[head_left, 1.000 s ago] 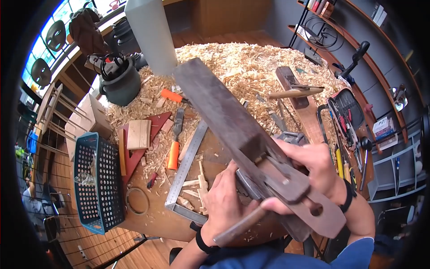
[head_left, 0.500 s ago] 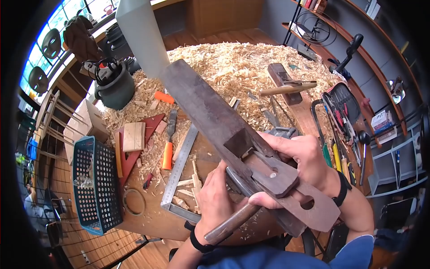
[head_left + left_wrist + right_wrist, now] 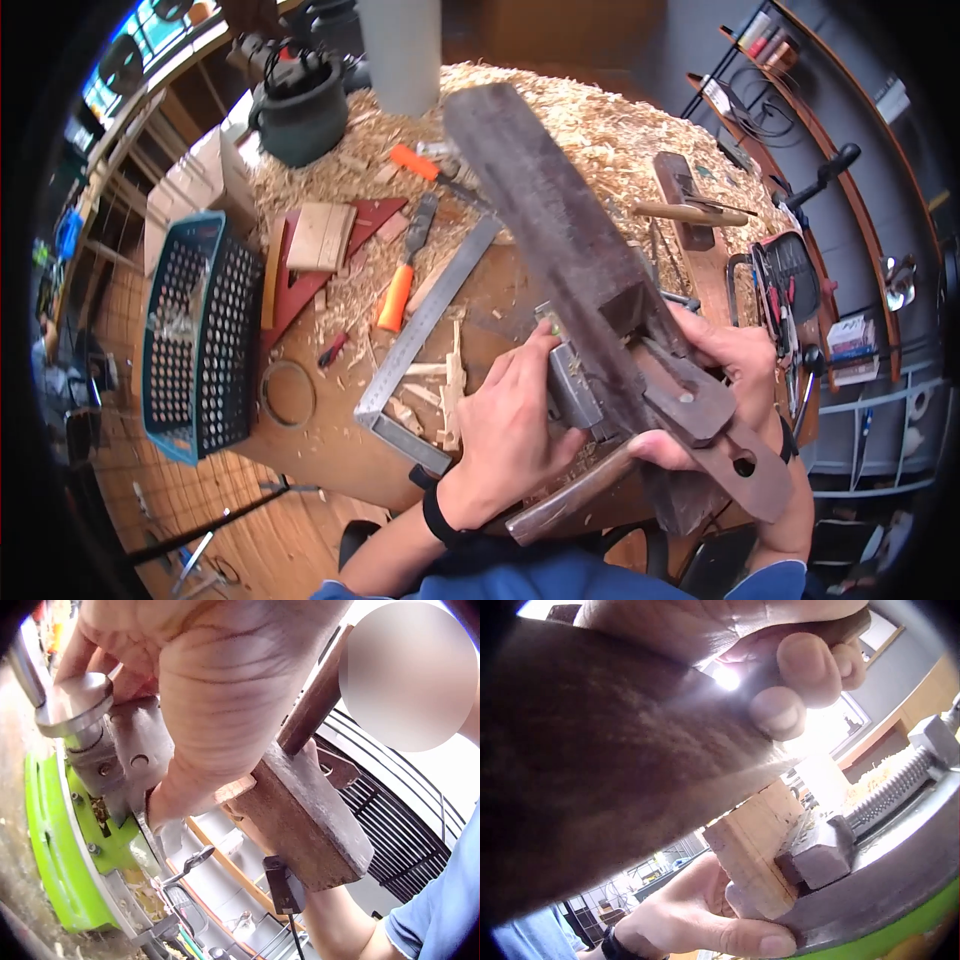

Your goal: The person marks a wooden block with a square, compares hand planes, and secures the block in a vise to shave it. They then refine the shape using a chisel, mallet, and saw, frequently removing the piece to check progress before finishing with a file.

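Note:
A long dark wooden hand plane (image 3: 560,200) is raised at a slant over the bench, gripped near its rear handle by my right hand (image 3: 735,360). Its iron sticks out toward my body. My left hand (image 3: 510,430) lies beside it on the metal vise (image 3: 575,390). In the left wrist view my left hand (image 3: 225,690) straddles the vise jaw (image 3: 135,742), above a bright green base. The right wrist view shows a pale wood block (image 3: 754,840) held upright in the vise, under the plane (image 3: 615,757), with my left thumb along the metal. The plane hides part of the vise.
Shavings (image 3: 560,110) cover the back. A metal square (image 3: 425,320), an orange-handled chisel (image 3: 396,298), a red triangle (image 3: 290,280) and a teal basket (image 3: 190,340) lie left; a smaller plane (image 3: 685,200) and hand tools stand right.
The head view has shifted. The plane has moved right relative to my left hand and stands steeper, leaving more of the vise visible between them. Both hands keep their holds.

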Demonstrator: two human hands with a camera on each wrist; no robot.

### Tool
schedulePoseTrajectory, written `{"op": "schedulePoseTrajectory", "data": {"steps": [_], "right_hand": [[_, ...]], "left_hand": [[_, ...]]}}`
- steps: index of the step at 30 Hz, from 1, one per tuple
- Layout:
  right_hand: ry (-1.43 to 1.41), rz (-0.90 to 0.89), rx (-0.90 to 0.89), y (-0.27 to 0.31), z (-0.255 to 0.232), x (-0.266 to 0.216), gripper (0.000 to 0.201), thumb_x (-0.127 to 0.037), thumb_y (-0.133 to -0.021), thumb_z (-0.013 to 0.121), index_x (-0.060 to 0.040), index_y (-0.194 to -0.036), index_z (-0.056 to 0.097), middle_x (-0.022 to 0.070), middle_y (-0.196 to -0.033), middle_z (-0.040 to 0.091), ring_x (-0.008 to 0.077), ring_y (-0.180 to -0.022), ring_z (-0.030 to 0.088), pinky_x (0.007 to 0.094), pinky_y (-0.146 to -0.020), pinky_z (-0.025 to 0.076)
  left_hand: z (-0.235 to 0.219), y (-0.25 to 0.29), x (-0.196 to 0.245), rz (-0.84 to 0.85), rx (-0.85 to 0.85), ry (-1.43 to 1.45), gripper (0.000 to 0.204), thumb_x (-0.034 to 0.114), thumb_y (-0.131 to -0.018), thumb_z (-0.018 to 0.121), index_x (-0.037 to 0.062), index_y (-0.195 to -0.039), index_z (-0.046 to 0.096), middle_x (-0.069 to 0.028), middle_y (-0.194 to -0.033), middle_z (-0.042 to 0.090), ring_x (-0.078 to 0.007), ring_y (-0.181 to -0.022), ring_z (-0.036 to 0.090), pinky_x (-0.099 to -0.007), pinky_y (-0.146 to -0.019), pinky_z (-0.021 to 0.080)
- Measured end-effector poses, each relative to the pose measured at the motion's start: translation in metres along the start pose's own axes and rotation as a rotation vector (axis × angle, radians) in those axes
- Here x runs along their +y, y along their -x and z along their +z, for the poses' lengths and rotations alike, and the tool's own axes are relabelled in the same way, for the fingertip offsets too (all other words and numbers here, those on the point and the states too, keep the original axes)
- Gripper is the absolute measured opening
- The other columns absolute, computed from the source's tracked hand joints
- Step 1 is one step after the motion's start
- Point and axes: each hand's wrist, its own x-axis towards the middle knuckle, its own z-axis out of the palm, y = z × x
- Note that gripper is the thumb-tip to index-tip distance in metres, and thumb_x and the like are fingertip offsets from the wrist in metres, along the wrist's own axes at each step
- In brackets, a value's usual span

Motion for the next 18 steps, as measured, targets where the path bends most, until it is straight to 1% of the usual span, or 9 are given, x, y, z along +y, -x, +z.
{"op": "schedulePoseTrajectory", "data": {"steps": [3,5,6,8,9,11,14,16,18], "right_hand": [[-0.027,0.012,0.027,0.004,0.006,0.006,0.107,-0.042,-0.071,0.102,0.0151,-0.149,0.056,0.0172,-0.112,0.080,0.0176,-0.099,0.078,0.0287,-0.089,0.060],[0.005,0.106,-0.055,0.006,0.005,0.002,0.112,-0.049,-0.070,0.101,0.0154,-0.150,0.055,0.0177,-0.119,0.078,0.0178,-0.105,0.075,0.0298,-0.096,0.058],[-0.043,0.125,0.016,0.008,0.010,0.006,0.115,-0.053,-0.070,0.100,0.0159,-0.150,0.054,0.0185,-0.122,0.076,0.0184,-0.109,0.074,0.0305,-0.098,0.057],[-0.068,0.240,0.079,0.012,0.009,0.002,0.122,-0.062,-0.068,0.098,0.0185,-0.149,0.054,0.0193,-0.128,0.073,0.0210,-0.115,0.071,0.0323,-0.103,0.054],[-0.093,0.229,0.165,0.009,0.020,-0.001,0.124,-0.073,-0.069,0.087,0.0196,-0.147,0.055,0.0146,-0.124,0.074,0.0193,-0.112,0.071,0.0299,-0.100,0.054],[-0.395,0.241,0.278,0.024,0.016,0.013,0.119,-0.064,-0.070,0.095,0.0217,-0.143,0.057,0.0173,-0.125,0.073,0.0223,-0.113,0.072,0.0308,-0.100,0.055],[-0.712,0.219,0.405,0.060,-0.003,0.025,0.117,-0.065,-0.072,0.093,0.0205,-0.143,0.057,0.0168,-0.123,0.073,0.0229,-0.112,0.072,0.0324,-0.100,0.055],[-0.827,0.213,0.445,0.081,-0.012,0.029,0.115,-0.065,-0.073,0.092,0.0197,-0.143,0.057,0.0164,-0.121,0.073,0.0233,-0.111,0.072,0.0334,-0.099,0.055],[-0.905,0.208,0.461,0.096,-0.018,0.030,0.114,-0.066,-0.074,0.091,0.0189,-0.142,0.057,0.0160,-0.119,0.073,0.0236,-0.110,0.072,0.0345,-0.099,0.056]], "left_hand": [[0.003,0.001,-0.003,-0.016,0.014,0.037,0.092,0.017,-0.065,0.093,-0.0015,-0.143,0.049,-0.0219,-0.153,0.061,-0.0379,-0.131,0.065,-0.0466,-0.092,0.061],[0.001,0.001,-0.002,0.019,0.024,0.010,0.089,0.017,-0.065,0.093,-0.0015,-0.141,0.050,-0.0225,-0.152,0.061,-0.0379,-0.130,0.065,-0.0471,-0.093,0.062],[0.001,0.002,-0.002,0.021,0.037,0.017,0.087,0.016,-0.065,0.092,-0.0038,-0.139,0.051,-0.0259,-0.150,0.061,-0.0386,-0.128,0.066,-0.0472,-0.092,0.063],[0.008,0.003,-0.005,0.000,0.085,0.030,0.086,0.017,-0.065,0.091,-0.0016,-0.140,0.052,-0.0233,-0.148,0.063,-0.0369,-0.127,0.067,-0.0463,-0.091,0.062],[0.010,0.003,-0.006,0.022,0.118,0.006,0.085,0.019,-0.066,0.090,0.0006,-0.140,0.053,-0.0208,-0.146,0.066,-0.0352,-0.127,0.068,-0.0454,-0.090,0.062],[0.012,0.005,-0.006,0.010,0.132,0.020,0.082,0.018,-0.067,0.089,0.0007,-0.138,0.054,-0.0214,-0.148,0.065,-0.0348,-0.128,0.067,-0.0453,-0.090,0.062],[0.010,0.003,-0.005,0.026,0.118,0.011,0.081,0.018,-0.067,0.089,0.0007,-0.139,0.054,-0.0220,-0.149,0.063,-0.0349,-0.131,0.066,-0.0452,-0.091,0.062],[0.008,0.004,-0.005,0.039,0.090,0.042,0.082,0.015,-0.068,0.089,-0.0085,-0.137,0.051,-0.0307,-0.149,0.060,-0.0402,-0.129,0.065,-0.0474,-0.093,0.063],[0.010,0.003,-0.008,0.053,0.110,0.016,0.083,0.017,-0.068,0.089,-0.0045,-0.139,0.053,-0.0261,-0.146,0.063,-0.0375,-0.126,0.067,-0.0460,-0.093,0.062]]}}
